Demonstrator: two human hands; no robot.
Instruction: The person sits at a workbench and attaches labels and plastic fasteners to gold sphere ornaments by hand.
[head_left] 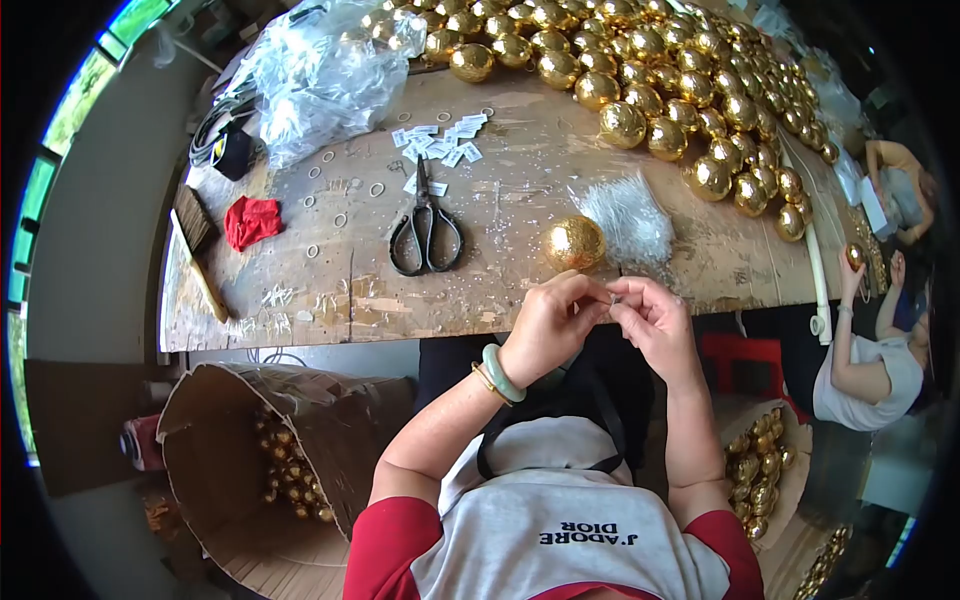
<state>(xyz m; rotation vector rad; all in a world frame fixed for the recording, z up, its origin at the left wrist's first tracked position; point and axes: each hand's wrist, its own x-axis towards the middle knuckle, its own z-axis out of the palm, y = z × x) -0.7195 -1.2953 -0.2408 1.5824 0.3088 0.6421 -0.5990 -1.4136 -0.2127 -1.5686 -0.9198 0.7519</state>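
Observation:
My left hand [553,322], with a jade bangle and a gold-coloured bracelet at the wrist, is closed in a pinch. My right hand [657,325] pinches beside it, and the fingertips of both nearly meet. Something small and pale shows between them, too small to name. Just beyond the fingers, a shiny gold ball ornament [574,243] rests on the wooden table [400,312]. Right behind my hands lies a bundle of clear plastic strings [630,222]. Black-handled scissors [427,225] lie farther left, tips near several small white labels [440,143].
Many gold balls [665,138] cover the far right. At the left are plastic bags [325,75], a red cloth [252,222], a brush [198,240] and several small rings [340,220]. A cardboard box [215,480] stands below. Two other people [870,375] sit at right.

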